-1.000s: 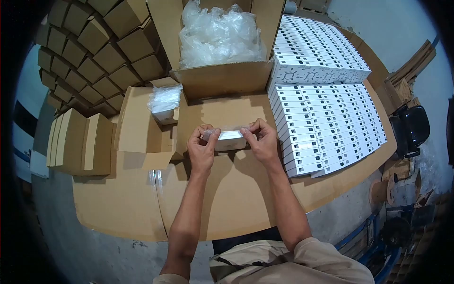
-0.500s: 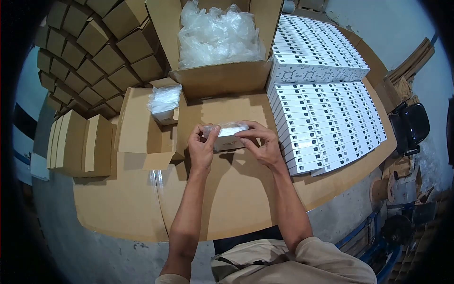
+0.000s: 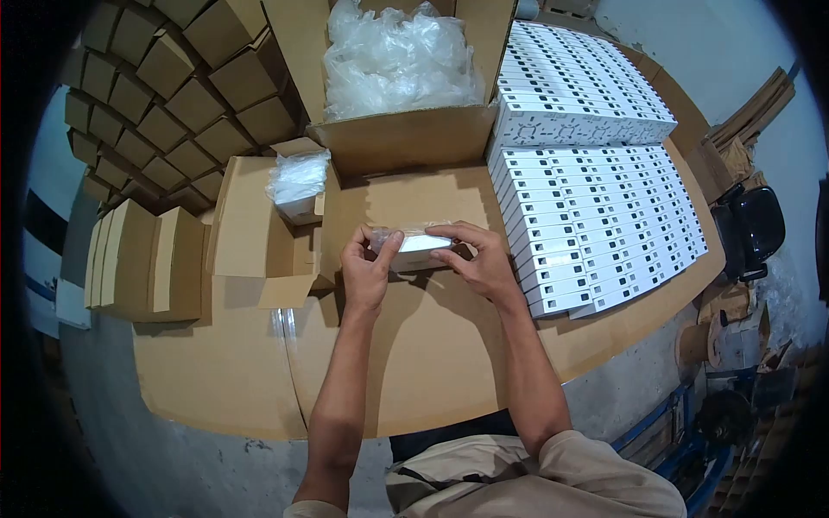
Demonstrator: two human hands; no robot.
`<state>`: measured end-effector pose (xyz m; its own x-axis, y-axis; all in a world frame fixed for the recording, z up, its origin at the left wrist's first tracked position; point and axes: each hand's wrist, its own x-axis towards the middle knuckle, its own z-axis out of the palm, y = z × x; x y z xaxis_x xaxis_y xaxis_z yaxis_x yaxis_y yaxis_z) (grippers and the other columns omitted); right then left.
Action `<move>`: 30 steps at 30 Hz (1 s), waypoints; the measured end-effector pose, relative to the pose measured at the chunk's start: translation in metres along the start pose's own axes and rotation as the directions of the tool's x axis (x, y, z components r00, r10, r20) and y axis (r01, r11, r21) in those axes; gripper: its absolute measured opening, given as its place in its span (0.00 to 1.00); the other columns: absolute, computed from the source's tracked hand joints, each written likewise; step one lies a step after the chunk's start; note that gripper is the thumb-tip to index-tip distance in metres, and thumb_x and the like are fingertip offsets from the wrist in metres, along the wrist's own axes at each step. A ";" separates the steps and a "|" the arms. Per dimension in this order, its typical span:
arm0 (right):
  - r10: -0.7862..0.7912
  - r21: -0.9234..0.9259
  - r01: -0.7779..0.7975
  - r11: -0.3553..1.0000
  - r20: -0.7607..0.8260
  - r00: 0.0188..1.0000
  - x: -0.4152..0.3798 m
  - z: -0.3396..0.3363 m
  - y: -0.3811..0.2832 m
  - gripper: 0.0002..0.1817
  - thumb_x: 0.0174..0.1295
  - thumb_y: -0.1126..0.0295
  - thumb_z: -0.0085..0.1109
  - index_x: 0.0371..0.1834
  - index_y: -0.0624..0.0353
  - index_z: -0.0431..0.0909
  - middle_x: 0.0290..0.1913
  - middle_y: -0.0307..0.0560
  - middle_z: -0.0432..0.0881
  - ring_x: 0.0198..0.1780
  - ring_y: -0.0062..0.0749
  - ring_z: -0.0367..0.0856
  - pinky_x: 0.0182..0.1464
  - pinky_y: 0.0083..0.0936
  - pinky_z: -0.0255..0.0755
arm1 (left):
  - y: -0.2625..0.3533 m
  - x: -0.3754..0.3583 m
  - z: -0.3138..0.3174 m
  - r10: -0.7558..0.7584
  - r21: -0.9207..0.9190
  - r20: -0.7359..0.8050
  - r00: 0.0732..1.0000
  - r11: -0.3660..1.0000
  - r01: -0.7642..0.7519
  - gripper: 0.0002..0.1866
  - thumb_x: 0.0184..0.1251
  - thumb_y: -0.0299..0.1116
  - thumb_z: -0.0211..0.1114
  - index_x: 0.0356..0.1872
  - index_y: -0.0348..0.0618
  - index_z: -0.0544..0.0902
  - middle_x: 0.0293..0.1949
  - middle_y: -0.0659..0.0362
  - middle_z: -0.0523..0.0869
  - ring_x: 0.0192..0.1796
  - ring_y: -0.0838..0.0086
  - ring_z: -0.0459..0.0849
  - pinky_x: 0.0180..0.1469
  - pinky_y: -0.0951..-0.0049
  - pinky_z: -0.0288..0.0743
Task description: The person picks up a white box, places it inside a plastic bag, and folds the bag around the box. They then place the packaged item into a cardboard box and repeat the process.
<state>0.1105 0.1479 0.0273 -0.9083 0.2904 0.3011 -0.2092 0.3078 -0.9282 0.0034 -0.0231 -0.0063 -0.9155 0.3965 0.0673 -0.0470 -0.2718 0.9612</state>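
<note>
Small box: a white box (image 3: 420, 248) in a clear plastic sleeve, held just above the bench (image 3: 432, 363) at its middle, between both hands.
Left hand: the left hand (image 3: 367, 272) has its grip closed on the box's left end, thumb on the near side and fingers curled over the top.
Right hand: the right hand (image 3: 484, 259) has its grip on the box's right end, with its fingers (image 3: 445, 231) laid along the top edge over the plastic.
Bench: covered in brown cardboard sheet, bare in front of the hands.
Open carton: a small brown carton (image 3: 259, 229) lies just left of the left hand, flaps spread, with a plastic-wrapped bundle (image 3: 298, 181) at its far end.
Big carton: a large open carton (image 3: 406, 138) stands beyond the hands, filled with crumpled clear bags (image 3: 397, 60).
White boxes: rows of white boxes (image 3: 596, 216) stand on edge to the right of the right hand, near it but apart; a second stack (image 3: 579, 86) sits behind them.
Flat cartons: folded brown cartons (image 3: 138, 259) stand at the left end of the bench, and many closed brown boxes (image 3: 164, 95) are piled beyond.
</note>
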 end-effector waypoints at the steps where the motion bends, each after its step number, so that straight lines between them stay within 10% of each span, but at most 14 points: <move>1: 0.038 0.037 -0.038 0.999 -0.007 0.999 -0.001 0.000 -0.004 0.17 0.60 0.79 0.73 0.53 0.62 0.88 0.47 0.46 0.90 0.45 0.26 0.86 0.46 0.22 0.81 | 0.000 0.000 -0.001 -0.006 0.002 0.004 1.000 1.000 0.006 0.13 0.71 0.31 0.74 0.32 0.46 0.75 0.35 0.65 0.84 0.37 0.86 0.77 0.39 0.80 0.71; 7: 0.092 -0.019 -0.092 0.996 0.017 0.996 -0.001 -0.002 -0.005 0.15 0.61 0.78 0.74 0.51 0.64 0.87 0.44 0.45 0.91 0.44 0.25 0.89 0.44 0.22 0.83 | 0.009 -0.005 -0.001 -0.014 0.082 0.061 0.998 0.997 0.009 0.11 0.71 0.27 0.72 0.43 0.42 0.76 0.40 0.62 0.83 0.42 0.83 0.80 0.46 0.79 0.74; 10: 0.068 -0.066 -0.067 0.996 0.002 0.998 -0.001 -0.002 -0.004 0.15 0.62 0.77 0.73 0.52 0.65 0.87 0.44 0.46 0.91 0.43 0.24 0.89 0.43 0.22 0.84 | 0.004 -0.008 0.011 0.250 0.127 -0.061 0.966 0.962 -0.241 0.15 0.69 0.26 0.73 0.49 0.39 0.75 0.45 0.59 0.81 0.47 0.78 0.80 0.51 0.74 0.74; 13: 0.073 -0.054 -0.074 0.996 -0.014 0.997 0.000 -0.003 0.001 0.14 0.62 0.77 0.74 0.51 0.65 0.87 0.44 0.46 0.91 0.45 0.23 0.88 0.45 0.22 0.84 | 0.013 -0.017 0.021 0.724 0.613 -0.036 0.689 0.561 -0.557 0.20 0.67 0.26 0.74 0.55 0.38 0.73 0.48 0.56 0.80 0.51 0.69 0.80 0.57 0.66 0.74; 16: 0.066 -0.024 -0.066 0.998 -0.015 0.998 -0.001 -0.002 0.004 0.15 0.62 0.76 0.74 0.51 0.65 0.87 0.44 0.45 0.91 0.46 0.23 0.86 0.48 0.24 0.84 | 0.018 -0.030 0.019 0.826 0.688 0.303 0.476 0.156 -0.709 0.21 0.63 0.23 0.74 0.55 0.40 0.77 0.48 0.54 0.82 0.53 0.60 0.82 0.62 0.58 0.73; 19: 0.056 -0.014 -0.057 0.998 -0.014 0.998 -0.001 -0.005 0.008 0.15 0.61 0.75 0.74 0.51 0.65 0.87 0.45 0.46 0.91 0.47 0.24 0.87 0.51 0.25 0.83 | 0.025 -0.042 0.026 0.648 0.618 0.548 0.529 0.112 -0.778 0.19 0.58 0.21 0.73 0.50 0.42 0.81 0.49 0.55 0.84 0.56 0.56 0.82 0.62 0.56 0.74; 30: 0.049 -0.053 -0.049 0.997 -0.009 0.999 -0.001 -0.004 0.011 0.16 0.59 0.75 0.75 0.51 0.63 0.88 0.47 0.47 0.91 0.49 0.30 0.88 0.53 0.27 0.80 | 0.024 -0.026 0.021 0.580 0.650 0.451 0.678 0.308 -0.695 0.16 0.59 0.16 0.67 0.49 0.37 0.81 0.52 0.52 0.85 0.58 0.55 0.84 0.62 0.55 0.78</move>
<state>0.1109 0.1543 0.0177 -0.9140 0.3133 0.2577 -0.1451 0.3407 -0.9289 0.0341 -0.0212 0.0204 -0.4680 0.5072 0.7237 0.8815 0.2102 0.4227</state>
